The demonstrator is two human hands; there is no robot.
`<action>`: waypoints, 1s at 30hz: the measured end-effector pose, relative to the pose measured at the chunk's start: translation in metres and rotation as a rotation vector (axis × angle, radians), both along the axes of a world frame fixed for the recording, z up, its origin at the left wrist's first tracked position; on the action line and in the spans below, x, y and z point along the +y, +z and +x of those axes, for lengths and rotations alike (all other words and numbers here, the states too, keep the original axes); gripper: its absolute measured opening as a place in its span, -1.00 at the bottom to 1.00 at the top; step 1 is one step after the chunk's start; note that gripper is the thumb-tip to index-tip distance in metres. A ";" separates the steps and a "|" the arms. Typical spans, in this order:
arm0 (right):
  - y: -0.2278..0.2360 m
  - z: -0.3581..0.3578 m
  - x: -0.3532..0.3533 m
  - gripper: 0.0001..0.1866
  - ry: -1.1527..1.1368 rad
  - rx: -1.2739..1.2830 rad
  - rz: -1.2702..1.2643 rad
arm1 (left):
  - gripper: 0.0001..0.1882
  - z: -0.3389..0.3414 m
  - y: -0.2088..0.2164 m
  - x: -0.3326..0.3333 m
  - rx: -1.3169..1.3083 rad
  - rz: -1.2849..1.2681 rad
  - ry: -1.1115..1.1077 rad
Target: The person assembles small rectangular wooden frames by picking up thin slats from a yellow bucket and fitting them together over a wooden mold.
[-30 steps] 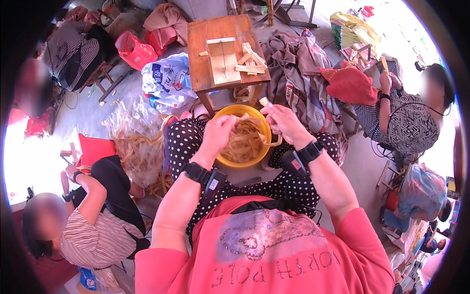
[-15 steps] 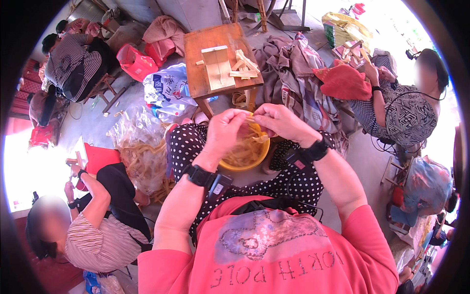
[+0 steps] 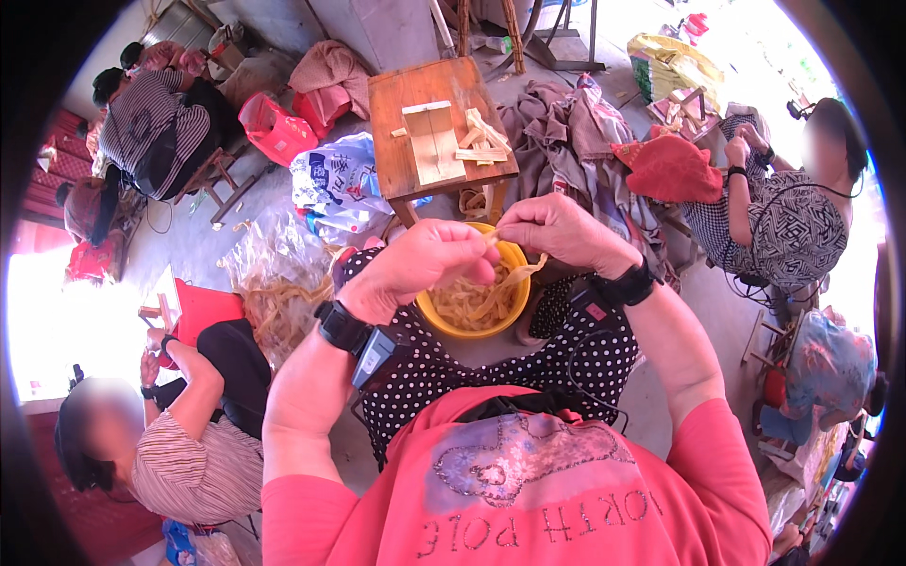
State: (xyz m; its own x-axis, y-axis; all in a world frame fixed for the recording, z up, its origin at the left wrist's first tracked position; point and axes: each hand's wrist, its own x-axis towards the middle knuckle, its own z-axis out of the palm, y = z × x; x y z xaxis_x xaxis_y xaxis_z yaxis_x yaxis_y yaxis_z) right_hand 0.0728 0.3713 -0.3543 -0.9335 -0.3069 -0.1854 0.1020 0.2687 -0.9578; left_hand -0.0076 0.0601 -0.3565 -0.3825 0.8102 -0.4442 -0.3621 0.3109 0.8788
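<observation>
Both hands are raised over a yellow basin (image 3: 469, 333) between my knees, filled with curled, pale tan strips (image 3: 467, 307). My left hand (image 3: 432, 257) has its fingers pinched on one end of a thin tan strip. Close to it on the right, my right hand (image 3: 559, 232) pinches the same strip (image 3: 522, 274), part of which dangles over the basin's rim. The fingertips almost meet, and they hide the strip's middle. What the strip is made of cannot be told.
Beyond the basin stands a wooden stool (image 3: 392, 94) with a small board (image 3: 434, 141) and several pale strips (image 3: 484, 139). Cloth (image 3: 557, 123) lies heaped to its right. At left is a clear plastic bag (image 3: 274, 274) of tan strips. Co-workers sit on both sides.
My hands have drawn slightly apart, the left one turning and shifting left. More of the strip shows hanging below the right hand. The whole view has shifted a little.
</observation>
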 end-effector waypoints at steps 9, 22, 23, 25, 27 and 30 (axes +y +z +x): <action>-0.079 -0.001 -0.052 -0.53 -0.312 -0.701 -0.612 | -0.65 0.014 -0.055 0.009 -0.198 0.452 0.557; -0.120 -0.035 -0.093 -0.76 -0.376 -0.598 -1.314 | -0.73 0.007 -0.099 0.019 1.183 0.004 0.482; -0.129 -0.035 -0.094 -0.77 -0.465 -0.538 -1.297 | -0.71 0.008 -0.104 0.024 1.191 -0.005 0.515; -0.138 -0.037 -0.103 -0.79 -0.627 -0.423 -1.244 | -0.65 0.009 -0.113 0.028 1.076 0.047 0.558; -0.134 -0.037 -0.106 -0.78 -0.768 -0.322 -1.057 | -0.60 0.008 -0.125 0.028 0.990 0.093 0.579; -0.133 -0.033 -0.096 -0.76 -0.727 -0.222 -0.868 | -0.62 0.008 -0.125 0.021 0.699 0.178 0.583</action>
